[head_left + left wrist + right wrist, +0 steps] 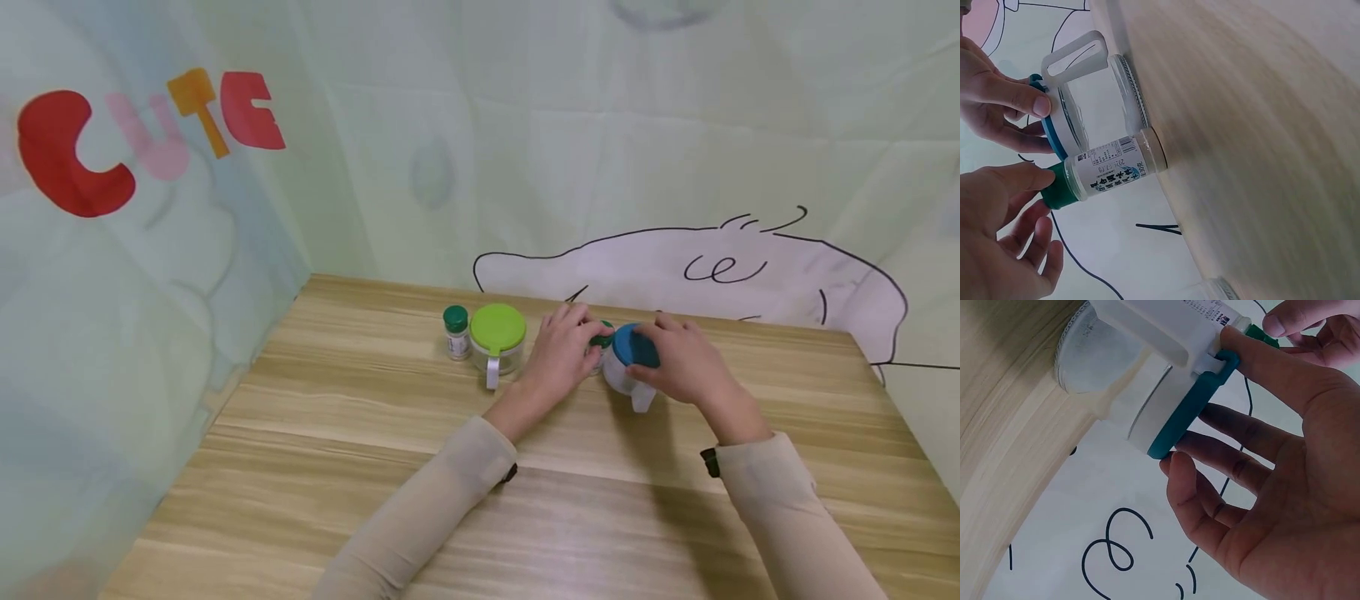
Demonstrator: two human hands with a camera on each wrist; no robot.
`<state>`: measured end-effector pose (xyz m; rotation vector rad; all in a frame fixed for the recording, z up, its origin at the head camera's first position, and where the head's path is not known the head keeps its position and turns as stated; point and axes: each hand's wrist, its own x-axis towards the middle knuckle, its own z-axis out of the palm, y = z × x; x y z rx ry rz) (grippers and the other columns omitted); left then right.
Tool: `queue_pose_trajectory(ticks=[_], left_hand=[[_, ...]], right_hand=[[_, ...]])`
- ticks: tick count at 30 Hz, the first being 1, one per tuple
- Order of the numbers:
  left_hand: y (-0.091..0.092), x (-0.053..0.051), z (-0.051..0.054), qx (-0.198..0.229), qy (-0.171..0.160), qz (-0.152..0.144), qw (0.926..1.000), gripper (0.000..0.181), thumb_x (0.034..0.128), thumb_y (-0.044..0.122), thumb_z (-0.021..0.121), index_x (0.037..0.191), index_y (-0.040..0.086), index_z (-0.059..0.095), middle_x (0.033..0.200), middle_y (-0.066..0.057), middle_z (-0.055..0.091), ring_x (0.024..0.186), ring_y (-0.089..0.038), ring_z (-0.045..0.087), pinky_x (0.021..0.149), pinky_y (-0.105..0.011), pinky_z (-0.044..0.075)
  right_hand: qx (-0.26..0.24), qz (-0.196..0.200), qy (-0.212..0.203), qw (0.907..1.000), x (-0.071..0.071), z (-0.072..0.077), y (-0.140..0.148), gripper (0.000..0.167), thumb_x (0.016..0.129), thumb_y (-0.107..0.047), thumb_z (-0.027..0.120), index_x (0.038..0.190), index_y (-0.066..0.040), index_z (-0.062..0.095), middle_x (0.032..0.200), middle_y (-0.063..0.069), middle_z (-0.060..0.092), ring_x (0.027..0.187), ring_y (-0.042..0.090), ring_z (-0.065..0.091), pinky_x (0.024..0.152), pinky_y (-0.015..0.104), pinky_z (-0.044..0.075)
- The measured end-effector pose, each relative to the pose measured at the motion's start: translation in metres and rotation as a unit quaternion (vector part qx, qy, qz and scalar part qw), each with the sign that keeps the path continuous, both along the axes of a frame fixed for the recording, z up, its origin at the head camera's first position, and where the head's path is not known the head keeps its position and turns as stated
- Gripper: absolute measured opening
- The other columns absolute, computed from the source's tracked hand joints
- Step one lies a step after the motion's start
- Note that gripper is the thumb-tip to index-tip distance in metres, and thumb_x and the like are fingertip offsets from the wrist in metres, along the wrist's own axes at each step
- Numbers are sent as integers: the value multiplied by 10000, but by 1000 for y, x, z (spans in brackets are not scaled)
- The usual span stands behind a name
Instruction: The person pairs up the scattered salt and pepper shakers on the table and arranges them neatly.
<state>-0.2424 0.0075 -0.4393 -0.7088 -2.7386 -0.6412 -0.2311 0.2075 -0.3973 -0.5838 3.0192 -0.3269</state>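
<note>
My left hand (558, 350) pinches the green cap (1057, 187) of a small clear seasoning bottle (1113, 169) with a white printed label. That bottle stands upright on the wooden table, right beside a clear jar (1094, 103) with a white handle. Around the jar's blue lid (1188, 419) curl the fingers and thumb of my right hand (686, 362). The handle points toward me in the head view. In that view the left hand partly hides the bottle. The jar's base is at the tabletop; whether it bears fully on it, I cannot tell.
Left of my hands stand another green-capped bottle (457, 333) and a jar with a lime-green lid (498, 329), side by side. The wooden table (570, 533) meets a printed cloth backdrop (600, 183) just behind the containers. A second cloth wall (187, 250) borders the left side.
</note>
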Motion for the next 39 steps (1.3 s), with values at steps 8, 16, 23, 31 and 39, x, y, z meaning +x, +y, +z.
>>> queue_pose_trajectory(ticks=[8,16,23,31,39], left_hand=[[0,1,0,155,-84,-48,9998,291,1008,175,739,1298,191,758,1243,21,628,1178,-183,517,969,-323,432],[-2,3,-1,297,-41,-27,9995,303,994,157,752,1296,184,762,1254,6,619,1179,-189,515,984,-327,428],[-4,3,-1,318,-35,25,9995,309,999,182,753,1307,202,759,1314,3,618,1213,-189,513,1013,-329,432],[-5,2,-3,448,0,-146,9989,342,983,172,764,1324,172,746,1302,-37,623,1176,-207,537,1024,-342,456],[-3,5,-5,714,-30,-410,9966,564,993,192,752,1524,154,567,1254,-52,612,1151,-202,549,998,-325,485]], right_hand=[[-71,-36,-25,10000,0,-2,3,667,927,-334,813,1438,32,589,1428,331,540,1219,560,518,919,674,529],[-99,-144,-32,9998,0,-5,0,672,957,-348,777,1479,14,559,1493,339,483,1280,561,465,924,690,523],[-30,-215,-13,9998,1,-5,-2,681,960,-364,775,1478,22,558,1452,324,503,1211,529,483,891,668,537],[42,-262,-3,9996,1,-6,-3,689,960,-370,772,1481,26,554,1466,330,490,1226,540,477,904,669,533],[-320,-335,-26,9989,2,-10,6,658,968,-375,760,1454,27,572,1441,339,511,1269,536,464,955,690,509]])
